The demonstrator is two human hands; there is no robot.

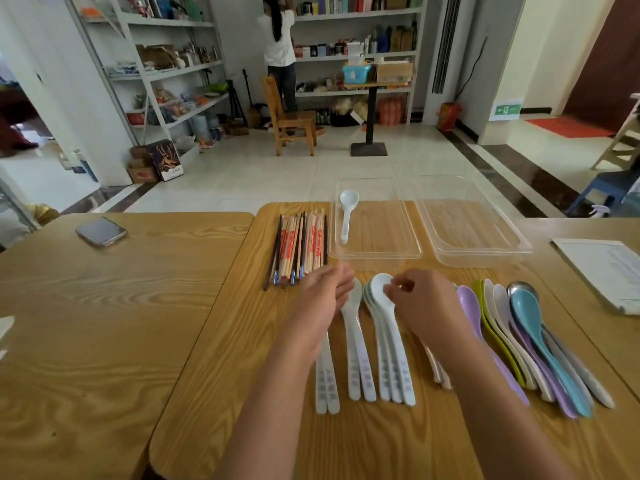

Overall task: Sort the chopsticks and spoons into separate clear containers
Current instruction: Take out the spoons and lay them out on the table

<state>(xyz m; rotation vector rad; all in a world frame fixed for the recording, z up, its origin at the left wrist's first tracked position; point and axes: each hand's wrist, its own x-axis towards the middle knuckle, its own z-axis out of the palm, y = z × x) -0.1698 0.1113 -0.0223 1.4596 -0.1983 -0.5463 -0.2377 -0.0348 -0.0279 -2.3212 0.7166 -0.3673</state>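
A pile of chopsticks (pixel 300 247), some in paper sleeves, lies on the wooden table (pixel 214 375) left of two clear containers. The left container (pixel 375 253) holds one white spoon (pixel 346 216); the right container (pixel 479 255) holds nothing. In front lie rows of white spoons (pixel 358 351) and a fan of coloured spoons (pixel 526 323). My right hand (pixel 424 306) pinches the bowl rim of the top spoon in a white stack (pixel 391 341). My left hand (pixel 323 299) hovers over the leftmost white spoons, fingers loosely curled and holding nothing.
A phone (pixel 101 231) lies on the adjoining table at the left. A sheet of paper (pixel 604 268) sits at the right edge. Beyond the table are a tiled floor, a wooden chair (pixel 289 123), shelves, and a person standing at them.
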